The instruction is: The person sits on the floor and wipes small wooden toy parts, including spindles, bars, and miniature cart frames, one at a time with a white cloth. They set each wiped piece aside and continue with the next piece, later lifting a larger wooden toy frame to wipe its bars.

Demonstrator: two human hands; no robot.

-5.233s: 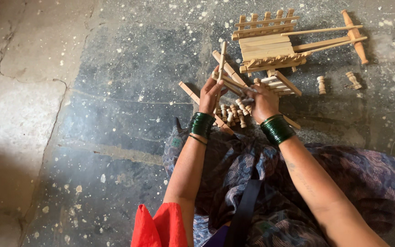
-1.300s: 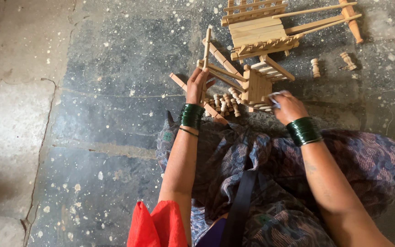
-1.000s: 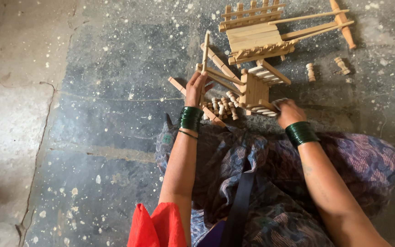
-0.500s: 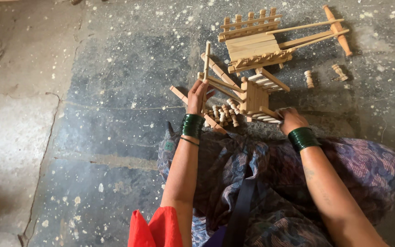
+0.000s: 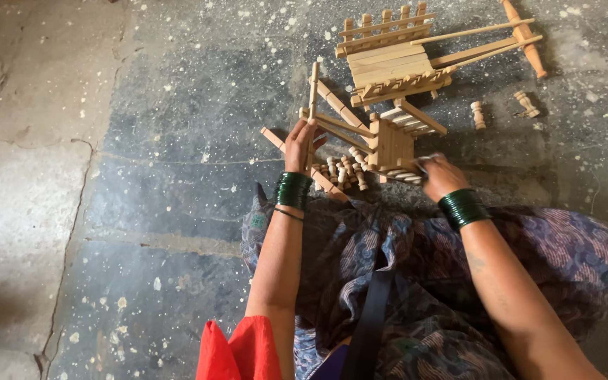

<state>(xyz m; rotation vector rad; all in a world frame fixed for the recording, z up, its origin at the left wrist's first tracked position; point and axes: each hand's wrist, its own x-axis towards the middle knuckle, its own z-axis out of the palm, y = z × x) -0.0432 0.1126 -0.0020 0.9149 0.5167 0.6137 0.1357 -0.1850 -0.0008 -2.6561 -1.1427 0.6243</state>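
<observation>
Left hand [image 5: 301,144] grips an upright stick [image 5: 312,91] of the wooden frame [image 5: 378,137]; right hand [image 5: 439,176] pinches the frame's lower edge. Finished cart [image 5: 406,60] sits beyond on the floor [image 5: 142,176].

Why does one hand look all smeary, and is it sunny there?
Head view: the right hand is motion-blurred beside the half-built pale wooden slat frame; the left hand looks sharper. Light is soft and even, brighter on the grey stone floor at left, with faint shadows and no glare.

Home craft workshop, floor-level: speckled stone floor [image 5: 142,176], finished wooden toy cart [image 5: 402,60], loose turned pegs [image 5: 343,172].
</observation>
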